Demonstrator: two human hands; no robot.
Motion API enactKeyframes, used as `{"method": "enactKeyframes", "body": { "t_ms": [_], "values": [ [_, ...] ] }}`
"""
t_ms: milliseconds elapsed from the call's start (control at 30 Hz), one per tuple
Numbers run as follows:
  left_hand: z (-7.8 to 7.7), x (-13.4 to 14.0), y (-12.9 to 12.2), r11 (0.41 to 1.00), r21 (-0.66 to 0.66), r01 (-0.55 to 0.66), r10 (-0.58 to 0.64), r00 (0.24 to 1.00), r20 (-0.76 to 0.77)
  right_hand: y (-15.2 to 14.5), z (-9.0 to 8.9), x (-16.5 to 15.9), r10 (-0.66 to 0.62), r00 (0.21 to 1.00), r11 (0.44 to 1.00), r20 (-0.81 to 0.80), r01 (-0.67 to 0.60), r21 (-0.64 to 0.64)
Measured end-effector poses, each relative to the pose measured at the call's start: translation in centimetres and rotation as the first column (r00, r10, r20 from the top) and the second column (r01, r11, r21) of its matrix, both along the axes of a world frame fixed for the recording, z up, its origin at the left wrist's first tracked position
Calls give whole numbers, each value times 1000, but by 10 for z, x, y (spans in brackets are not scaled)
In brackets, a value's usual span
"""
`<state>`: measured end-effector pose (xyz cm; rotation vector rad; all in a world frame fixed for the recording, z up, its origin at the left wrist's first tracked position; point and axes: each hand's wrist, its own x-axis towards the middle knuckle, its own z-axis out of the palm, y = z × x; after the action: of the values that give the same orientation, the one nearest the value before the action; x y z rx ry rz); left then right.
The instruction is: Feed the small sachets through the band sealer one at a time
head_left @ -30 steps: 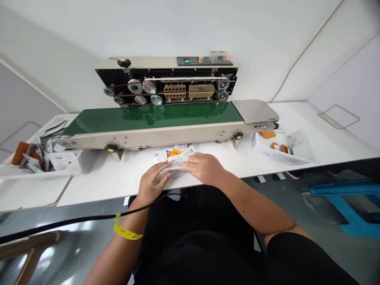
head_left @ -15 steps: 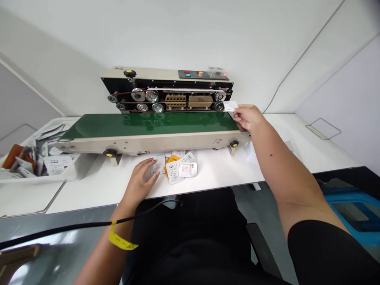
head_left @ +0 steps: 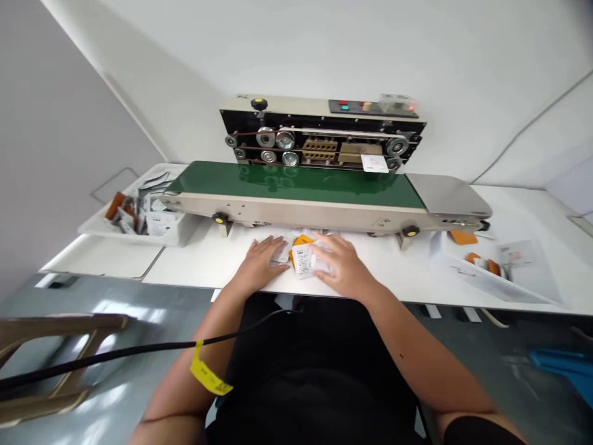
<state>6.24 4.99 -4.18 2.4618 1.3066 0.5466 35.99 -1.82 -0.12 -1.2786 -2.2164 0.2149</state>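
Observation:
Several small white and orange sachets (head_left: 303, 261) lie in a loose pile on the white table, below the front of a sealing machine. At the pile's left side my left hand (head_left: 263, 264) rests with fingers spread over a sachet. From the right, my right hand (head_left: 343, 266) reaches over the pile, its fingers apart above the white sachets there and slightly blurred. Another white sachet (head_left: 374, 163) hangs at the right end of the machine's belts and rollers (head_left: 319, 148), with no hand on it.
A green conveyor belt (head_left: 296, 185) runs along the machine. On the left stands a white bin (head_left: 185, 232) full of sachets; on the right, a translucent bin (head_left: 467, 272) holds a few. A black cable (head_left: 139, 350) crosses my left forearm.
My right hand has let go of the sachet at the machine's right end and come down to the pile. That sachet has travelled left along the rollers. The view has shifted right.

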Motion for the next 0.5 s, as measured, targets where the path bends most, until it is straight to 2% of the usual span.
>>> {"method": "enactKeyframes", "body": {
  "t_ms": [100,200,267,333,400,433,500],
  "values": [
    [0,-3,-8,998,63,-9,3,995,104,-8,-30,-27,65,989,987,132,-44,-157],
    [0,-9,-17,981,107,-159,123,951,283,-6,-39,-31,43,990,985,135,-20,-169],
    [0,-12,-20,944,40,-329,279,854,439,-5,-39,-29,36,992,987,125,-15,-163],
    [-2,-14,-20,902,-96,-420,394,714,580,-6,-38,-27,37,993,987,116,-18,-162],
    [-3,-13,-18,894,-198,-402,423,611,670,-7,-39,-27,38,994,987,104,-21,-160],
    [-3,-13,-17,902,-215,-376,411,590,695,-7,-39,-27,35,995,988,95,-20,-152],
    [-2,-12,-17,926,-165,-338,350,616,706,-8,-39,-27,13,998,993,61,-6,-119]
  ]
}}
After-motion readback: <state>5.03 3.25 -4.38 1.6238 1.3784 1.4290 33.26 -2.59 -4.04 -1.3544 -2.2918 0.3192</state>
